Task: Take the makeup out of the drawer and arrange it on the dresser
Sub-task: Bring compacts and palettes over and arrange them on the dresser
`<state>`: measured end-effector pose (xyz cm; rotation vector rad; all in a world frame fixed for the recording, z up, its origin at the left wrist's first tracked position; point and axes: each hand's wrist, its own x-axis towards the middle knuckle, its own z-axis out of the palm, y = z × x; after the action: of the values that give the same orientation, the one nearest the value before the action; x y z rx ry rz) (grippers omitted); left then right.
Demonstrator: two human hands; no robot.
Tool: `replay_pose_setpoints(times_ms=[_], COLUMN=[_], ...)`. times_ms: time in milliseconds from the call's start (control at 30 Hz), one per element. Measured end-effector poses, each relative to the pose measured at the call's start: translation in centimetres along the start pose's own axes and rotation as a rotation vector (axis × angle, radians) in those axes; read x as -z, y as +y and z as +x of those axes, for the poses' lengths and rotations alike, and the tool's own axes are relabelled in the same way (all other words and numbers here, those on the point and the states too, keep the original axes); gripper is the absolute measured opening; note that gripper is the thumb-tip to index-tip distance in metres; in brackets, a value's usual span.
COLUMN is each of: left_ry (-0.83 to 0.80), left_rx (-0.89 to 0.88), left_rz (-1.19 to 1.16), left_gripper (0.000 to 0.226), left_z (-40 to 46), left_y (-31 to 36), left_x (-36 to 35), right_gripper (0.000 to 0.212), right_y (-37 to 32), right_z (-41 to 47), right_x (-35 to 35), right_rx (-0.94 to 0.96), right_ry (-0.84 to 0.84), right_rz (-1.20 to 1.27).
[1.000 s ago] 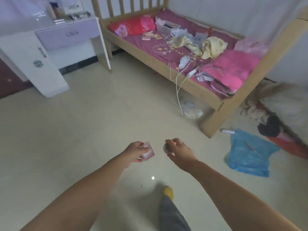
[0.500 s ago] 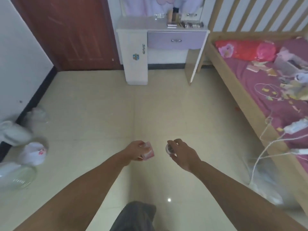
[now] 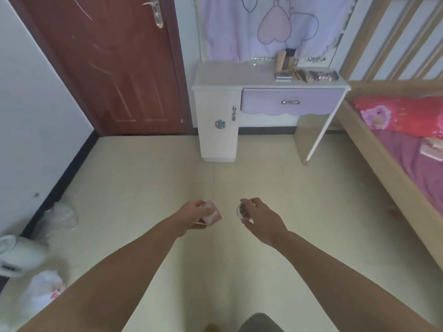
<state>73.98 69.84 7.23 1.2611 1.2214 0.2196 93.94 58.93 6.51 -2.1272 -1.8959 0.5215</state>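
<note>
Head view: left hand (image 3: 191, 213) curled round pink packet (image 3: 211, 213), held over floor. Right hand (image 3: 261, 218) pinches small round jar (image 3: 241, 211), thumb and fingers wrapped round it. Hands apart, well short of dresser (image 3: 230, 76). Drawer (image 3: 291, 101) closed. Makeup (image 3: 309, 74) on dresser top, right end. No writing legible.

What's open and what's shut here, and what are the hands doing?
door: shut
dresser drawer: shut
dresser cabinet door: shut
left hand: holds a small pink box
right hand: holds a small round jar
makeup on dresser: set out in a group at the right end of the top
</note>
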Motion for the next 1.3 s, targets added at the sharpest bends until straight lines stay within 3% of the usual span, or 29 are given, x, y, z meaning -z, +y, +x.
replay_pose_setpoints(times_ms=[600,767,1100,1300], left_ry=[0.001,0.031,-0.1,-0.057], left_rx=[-0.078,-0.063,-0.095,-0.085], left_rz=[-0.013,-0.019,0.082,0.081], left_gripper=[0.01,0.03,0.029,0.025], left_z=[38.8,49.6,71.2,81.0], left_y=[27.9,34.1,49.2,55.6], left_x=[6.4,9.2,13.8,12.8], right_gripper=[0.05,0.05,0.049,0.052], right_y=[16.7,20.0,26.2,30.5], right_z=[44.9,56.2,77.7,87.1], right_x=[14.3,16.2,20.7,23.2], right_rx=[0.049,0.039,-0.171,-0.248], right_ry=[0.03,0.009,0.057,0.047], right_rz=[-0.066,-0.075,-0.002,0.07])
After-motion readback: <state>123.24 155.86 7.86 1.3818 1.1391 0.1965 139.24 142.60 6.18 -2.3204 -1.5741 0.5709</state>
